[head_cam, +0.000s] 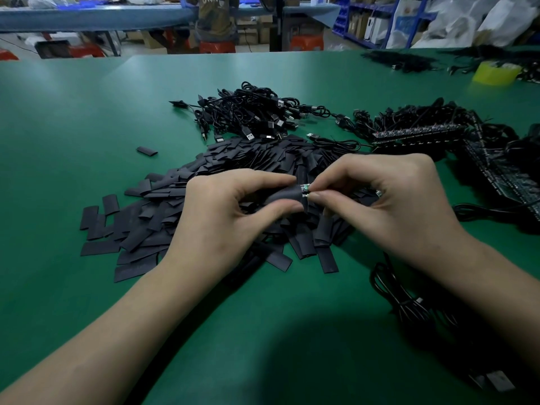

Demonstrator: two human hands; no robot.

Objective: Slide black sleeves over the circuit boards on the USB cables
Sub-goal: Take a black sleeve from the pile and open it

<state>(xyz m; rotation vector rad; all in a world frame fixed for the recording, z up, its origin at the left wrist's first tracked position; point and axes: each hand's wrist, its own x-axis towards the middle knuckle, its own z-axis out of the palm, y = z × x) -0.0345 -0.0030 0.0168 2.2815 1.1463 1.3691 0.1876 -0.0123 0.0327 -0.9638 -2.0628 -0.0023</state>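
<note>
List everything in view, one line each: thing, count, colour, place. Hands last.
table: one, green, under everything
loose sleeves: pile, too many to count, black, centre, under the hands
stray sleeve: one, black, apart, left of the pile's far end
USB cables: tangle, black, behind the pile
board strips: at least two, dark, right side, among wires
tape roll: one, yellow, far right
cable bundle: one, black, near right
seated person: one, at the far blue bench
held sleeve: one, black, between the hands
circuit board: one, green, at the held sleeve's mouth
left hand: pinches the held sleeve
right hand: pinches the circuit board
</note>
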